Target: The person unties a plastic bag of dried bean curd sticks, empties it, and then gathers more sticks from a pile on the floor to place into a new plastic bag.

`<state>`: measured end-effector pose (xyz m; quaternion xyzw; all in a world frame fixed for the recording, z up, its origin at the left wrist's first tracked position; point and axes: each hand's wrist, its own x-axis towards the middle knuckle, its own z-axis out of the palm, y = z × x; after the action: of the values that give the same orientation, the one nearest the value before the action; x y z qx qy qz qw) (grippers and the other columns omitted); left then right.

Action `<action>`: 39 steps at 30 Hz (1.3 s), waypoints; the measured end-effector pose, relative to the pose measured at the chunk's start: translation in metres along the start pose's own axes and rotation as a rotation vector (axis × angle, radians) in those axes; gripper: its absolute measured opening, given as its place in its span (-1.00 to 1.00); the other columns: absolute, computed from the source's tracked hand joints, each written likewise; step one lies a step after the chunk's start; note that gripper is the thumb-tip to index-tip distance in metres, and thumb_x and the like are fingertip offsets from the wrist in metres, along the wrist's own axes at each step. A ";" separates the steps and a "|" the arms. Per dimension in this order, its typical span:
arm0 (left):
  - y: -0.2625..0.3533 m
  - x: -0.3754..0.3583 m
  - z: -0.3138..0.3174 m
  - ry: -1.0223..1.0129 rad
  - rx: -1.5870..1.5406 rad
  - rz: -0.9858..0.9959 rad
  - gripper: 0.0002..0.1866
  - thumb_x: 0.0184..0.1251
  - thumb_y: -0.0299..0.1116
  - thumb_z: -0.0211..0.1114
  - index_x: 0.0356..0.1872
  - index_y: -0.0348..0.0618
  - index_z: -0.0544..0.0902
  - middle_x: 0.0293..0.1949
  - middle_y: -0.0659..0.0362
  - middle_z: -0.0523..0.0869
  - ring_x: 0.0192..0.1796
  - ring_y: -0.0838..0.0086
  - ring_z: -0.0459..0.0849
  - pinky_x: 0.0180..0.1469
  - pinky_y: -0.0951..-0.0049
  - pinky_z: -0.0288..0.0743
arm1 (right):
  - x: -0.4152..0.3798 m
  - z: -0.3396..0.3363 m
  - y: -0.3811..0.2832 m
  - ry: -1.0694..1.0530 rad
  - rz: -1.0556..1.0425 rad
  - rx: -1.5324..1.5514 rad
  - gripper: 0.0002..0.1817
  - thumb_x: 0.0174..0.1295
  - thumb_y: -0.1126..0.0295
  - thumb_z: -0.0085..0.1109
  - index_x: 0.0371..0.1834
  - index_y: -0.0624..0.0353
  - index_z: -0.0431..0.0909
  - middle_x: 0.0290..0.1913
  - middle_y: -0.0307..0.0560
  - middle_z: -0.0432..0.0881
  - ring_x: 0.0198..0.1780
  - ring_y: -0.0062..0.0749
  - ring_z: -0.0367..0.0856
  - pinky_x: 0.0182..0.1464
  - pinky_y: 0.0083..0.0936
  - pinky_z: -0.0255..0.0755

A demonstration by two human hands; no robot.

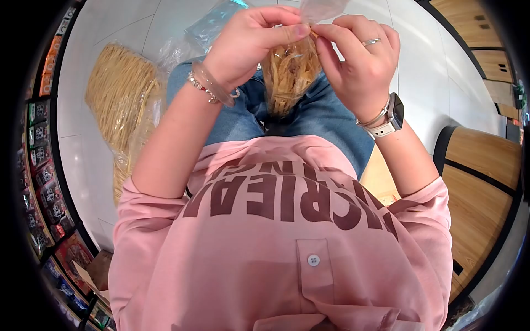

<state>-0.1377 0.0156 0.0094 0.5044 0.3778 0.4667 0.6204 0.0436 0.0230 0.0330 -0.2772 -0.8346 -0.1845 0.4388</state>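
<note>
A clear plastic bag (291,74) of yellowish-brown dried strips hangs upright between the knees. My left hand (256,41) is closed, pinching the bag's gathered neck between thumb and fingers. My right hand (356,58) meets it there from the other side, its thumb and forefinger pinched at the same neck. A thin orange bit shows by the right fingertips, too small to name. Above both hands the loose top of the bag (324,7) sticks up.
On the floor to the left lies a large clear bag of long yellow dried sticks (118,83). Bluish plastic wrapping (212,25) lies beyond the left hand. Shelves of packaged goods (47,165) line the left, and wooden cabinets (480,165) the right.
</note>
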 end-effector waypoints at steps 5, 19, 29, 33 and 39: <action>-0.002 -0.004 0.004 0.049 -0.015 0.032 -0.86 0.13 -0.37 0.29 -0.33 -0.20 0.61 -0.41 0.35 0.59 -0.34 0.73 0.45 -0.29 0.70 0.30 | -0.003 0.002 -0.006 -0.068 0.183 0.110 -0.90 -0.13 0.39 0.21 -0.49 0.01 0.53 -0.50 -0.32 0.50 -0.46 -0.44 0.46 -0.28 -0.47 0.18; -0.005 -0.014 0.026 0.155 0.151 0.226 -0.89 0.08 -0.46 0.29 -0.38 -0.27 0.60 -0.06 0.16 0.53 -0.08 0.54 0.50 -0.03 0.56 0.34 | 0.029 -0.030 -0.015 -0.603 1.154 0.935 -0.79 0.18 0.33 0.04 -0.46 0.26 0.52 -0.64 -0.38 0.28 -0.61 -0.72 0.17 -0.56 -0.72 0.05; -0.003 -0.015 0.031 0.106 0.422 0.438 -0.90 0.09 -0.43 0.28 -0.40 -0.23 0.60 0.00 0.16 0.50 -0.02 0.50 0.46 0.06 0.50 0.27 | 0.023 -0.046 0.004 -0.699 1.360 1.269 -0.84 0.15 0.35 0.03 -0.44 0.20 0.52 -0.69 -0.43 0.30 -0.68 -0.76 0.14 -0.64 -0.76 0.00; -0.004 -0.007 0.023 0.066 0.067 0.168 -0.89 0.13 -0.43 0.26 -0.42 -0.26 0.58 -0.17 0.28 0.51 -0.16 0.64 0.46 -0.05 0.63 0.29 | 0.007 -0.034 0.009 -0.508 0.887 0.696 -0.92 0.09 0.41 0.08 -0.38 0.13 0.52 -0.69 -0.38 0.33 -0.68 -0.68 0.24 -0.62 -0.66 0.13; -0.006 0.000 0.014 0.017 -0.043 0.190 -0.92 0.15 -0.44 0.25 -0.40 -0.23 0.59 -0.30 0.35 0.49 -0.22 0.68 0.46 -0.10 0.65 0.31 | -0.003 -0.017 0.011 -0.104 0.023 0.107 -0.79 -0.20 0.43 0.27 -0.41 0.01 0.55 -0.51 -0.31 0.47 -0.54 -0.40 0.44 -0.51 -0.51 0.27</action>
<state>-0.1238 0.0111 0.0060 0.5205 0.3233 0.5356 0.5811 0.0625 0.0215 0.0403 -0.2722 -0.8617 -0.1199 0.4112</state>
